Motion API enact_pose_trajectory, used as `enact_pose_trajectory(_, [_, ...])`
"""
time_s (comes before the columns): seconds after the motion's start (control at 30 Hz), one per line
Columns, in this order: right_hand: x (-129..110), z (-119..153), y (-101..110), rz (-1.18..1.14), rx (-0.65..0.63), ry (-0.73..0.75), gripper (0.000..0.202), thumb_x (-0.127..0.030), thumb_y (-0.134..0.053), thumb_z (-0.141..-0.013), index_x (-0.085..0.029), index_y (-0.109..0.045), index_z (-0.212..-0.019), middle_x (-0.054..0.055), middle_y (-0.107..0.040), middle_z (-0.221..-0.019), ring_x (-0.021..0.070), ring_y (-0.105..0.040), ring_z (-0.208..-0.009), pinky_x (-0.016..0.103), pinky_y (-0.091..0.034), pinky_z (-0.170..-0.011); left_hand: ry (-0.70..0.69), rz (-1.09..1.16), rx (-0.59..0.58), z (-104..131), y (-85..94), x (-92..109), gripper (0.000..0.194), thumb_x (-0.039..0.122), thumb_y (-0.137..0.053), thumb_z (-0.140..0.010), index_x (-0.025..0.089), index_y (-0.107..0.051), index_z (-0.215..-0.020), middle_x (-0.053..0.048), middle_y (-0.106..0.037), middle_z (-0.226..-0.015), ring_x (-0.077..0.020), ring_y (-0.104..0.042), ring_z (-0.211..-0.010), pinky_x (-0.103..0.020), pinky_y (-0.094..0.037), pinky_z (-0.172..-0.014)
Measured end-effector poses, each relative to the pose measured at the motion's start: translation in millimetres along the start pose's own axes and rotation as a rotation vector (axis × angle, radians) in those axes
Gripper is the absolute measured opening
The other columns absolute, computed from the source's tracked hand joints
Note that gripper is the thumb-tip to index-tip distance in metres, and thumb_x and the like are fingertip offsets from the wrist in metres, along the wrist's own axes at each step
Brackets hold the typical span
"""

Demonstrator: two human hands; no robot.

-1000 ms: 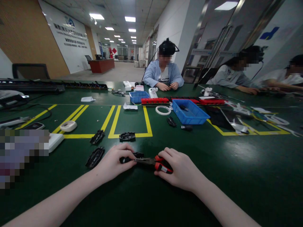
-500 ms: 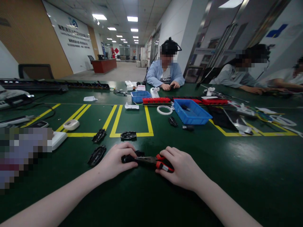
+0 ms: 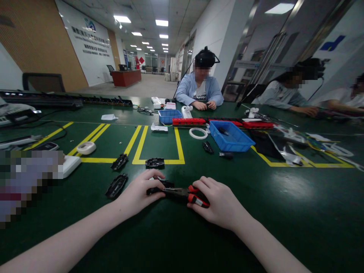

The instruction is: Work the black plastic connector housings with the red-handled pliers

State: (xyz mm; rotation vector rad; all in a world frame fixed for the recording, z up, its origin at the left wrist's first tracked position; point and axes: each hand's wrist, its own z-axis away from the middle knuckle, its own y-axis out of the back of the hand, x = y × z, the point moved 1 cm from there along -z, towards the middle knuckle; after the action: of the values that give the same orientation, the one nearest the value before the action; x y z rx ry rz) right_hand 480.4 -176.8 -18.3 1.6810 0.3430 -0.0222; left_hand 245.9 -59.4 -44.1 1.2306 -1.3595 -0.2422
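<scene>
Looks like dark metal along the front of the pliers (image 3: 176, 192), smooth plastic on their red handles (image 3: 198, 201), and dull, rough-moulded plastic on the black shells (image 3: 116, 185). Shines smooth and glossy on the green counter (image 3: 298, 212), and shows as satiny plastic on the blue bin (image 3: 234, 145) and creased paper on the white scrap (image 3: 159, 128).

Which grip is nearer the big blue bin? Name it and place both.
Right: the right grip, on the pliers, is on the near side of the big blue bin; the left grip, on a black part, is farther left.
</scene>
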Motion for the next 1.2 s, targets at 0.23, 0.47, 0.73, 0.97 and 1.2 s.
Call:
enact_pose_trajectory(0.23, [-2, 0, -3, 0.002, 0.025, 0.012, 0.032, -0.043, -0.068, -0.081, -0.020, -0.060, -0.102, 0.007, -0.063, -0.098, 0.0215, -0.060, -0.083, 0.034, -0.049, -0.067, 0.028, 0.107, -0.011, -2, 0.8, -4, 0.008, 0.021, -0.065, -0.088, 0.022, -0.072, -0.094, -0.005, -0.061, -0.114, -0.0230, -0.058, -0.108, -0.041, -0.049, -0.096])
enact_pose_trajectory(0.47, [-2, -2, -3, 0.008, -0.009, -0.006, 0.034, -0.042, -0.069, -0.081, -0.019, -0.060, -0.104, 0.008, -0.063, -0.099, 0.0225, -0.059, -0.084, 0.035, -0.049, -0.068, 0.058, 0.175, -0.012, -3, 2.1, -1, 0.007, 0.020, -0.066, -0.088, 0.021, -0.071, -0.092, -0.004, -0.059, -0.113, -0.0209, -0.059, -0.106, -0.039, -0.049, -0.096])
enact_pose_trajectory(0.73, [5, -2, -9, -0.025, 0.136, 0.035, 0.036, -0.041, -0.070, -0.080, -0.019, -0.059, -0.107, 0.009, -0.064, -0.102, 0.0243, -0.060, -0.090, 0.038, -0.049, -0.074, 0.118, 0.184, -0.022, -2, 5.7, 4, 0.005, 0.022, -0.066, -0.089, 0.020, -0.070, -0.091, -0.003, -0.058, -0.113, -0.0202, -0.059, -0.105, -0.038, -0.049, -0.096])
enact_pose_trajectory(0.97, [9, 0, -15, -0.057, 0.230, 0.055, 0.040, -0.040, -0.072, -0.080, -0.020, -0.058, -0.111, 0.009, -0.064, -0.104, 0.0236, -0.060, -0.092, 0.038, -0.050, -0.075, 0.121, 0.165, -0.025, -2, 4.8, 1, 0.008, 0.026, -0.065, -0.090, 0.021, -0.070, -0.093, -0.004, -0.058, -0.115, -0.0211, -0.058, -0.106, -0.039, -0.049, -0.096])
enact_pose_trajectory(1.2, [2, 6, 0, 0.132, 0.266, 0.170, 0.042, -0.035, -0.072, -0.080, -0.016, -0.059, -0.115, 0.011, -0.066, -0.107, 0.0250, -0.062, -0.092, 0.039, -0.050, -0.075, 0.055, 0.141, -0.002, -2, 1.2, -7, 0.009, 0.024, -0.064, -0.090, 0.021, -0.070, -0.094, -0.006, -0.059, -0.113, -0.0224, -0.058, -0.105, -0.039, -0.050, -0.092])
